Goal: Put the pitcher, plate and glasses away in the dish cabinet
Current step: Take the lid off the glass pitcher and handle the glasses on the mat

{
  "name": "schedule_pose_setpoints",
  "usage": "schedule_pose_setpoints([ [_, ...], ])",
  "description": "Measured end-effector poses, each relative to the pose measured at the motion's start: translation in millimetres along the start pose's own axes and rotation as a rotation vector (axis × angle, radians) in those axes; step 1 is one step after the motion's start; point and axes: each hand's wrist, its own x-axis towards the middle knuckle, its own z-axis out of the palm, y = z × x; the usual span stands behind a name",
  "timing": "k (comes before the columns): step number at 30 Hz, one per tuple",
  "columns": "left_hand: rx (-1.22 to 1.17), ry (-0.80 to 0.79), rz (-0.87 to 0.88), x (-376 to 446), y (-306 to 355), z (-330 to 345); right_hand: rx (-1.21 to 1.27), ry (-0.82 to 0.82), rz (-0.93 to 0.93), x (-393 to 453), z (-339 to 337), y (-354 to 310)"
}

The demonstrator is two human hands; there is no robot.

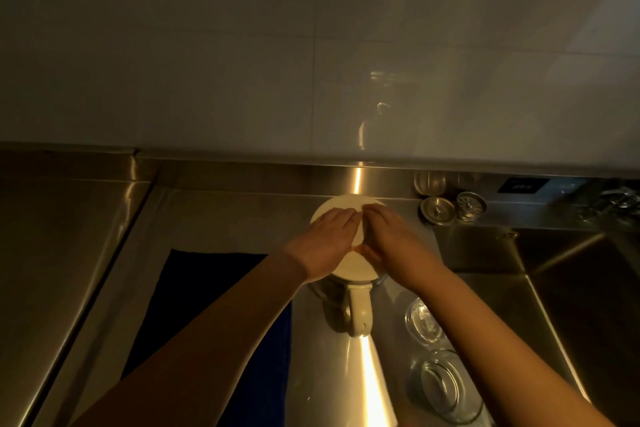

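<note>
The pitcher (pixel 349 291) stands upright on the steel surface (pixel 221 218), and all positions below are given from it. Its pale handle (pixel 360 314) points toward the camera. A white round piece, either its lid or the plate (pixel 346 208) laid across its mouth, covers the top; which of the two cannot be told in this dim light.

Left hand (pixel 325 243): grip released, fingers straight, palm pressed flat on the white top. Right hand (pixel 391 239): grip released, fingers nearly straight, laid over the top's right edge. The fingertips of both hands meet near the middle of the top. Neither hand grasps anything.

Two glasses stand to the right of the pitcher and nearer the camera: the first glass (pixel 420 321) just beside the handle, the second glass (pixel 446 388) nearer still. A dark blue cloth (pixel 207 305) lies on the surface left of the pitcher. A sink (pixel 571 305) lies to the right, beyond the glasses. Two strainers (pixel 438 210) rest behind and right of the pitcher, against the back ledge.

Step in hand, as judged: seating or steadying the top before the pitcher is carried. No item has reached the cabinet, which is not in view.

Next move calls for: one hand closing on the handle, the other holding the top down. Lift straight up, clear of the near glass.
</note>
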Motion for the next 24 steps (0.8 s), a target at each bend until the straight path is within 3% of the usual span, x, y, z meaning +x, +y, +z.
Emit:
schedule_pose_setpoints([
  [7,-0.084,0.058,0.074,-4.5,-2.7,-9.0,0.034,0.126,0.044,1.8,4.0,-6.6],
  [11,-0.173,0.070,0.009,-1.2,3.7,-7.4,0.027,0.112,0.046,4.3,3.6,-2.6],
  [18,0.044,0.083,-0.067,8.8,17.1,-5.7,-0.075,0.060,-0.009,3.0,-2.1,8.4],
  [24,0.005,0.133,-0.078,6.4,17.1,-9.5,-0.088,0.101,-0.045,2.6,-5.4,6.4],
])
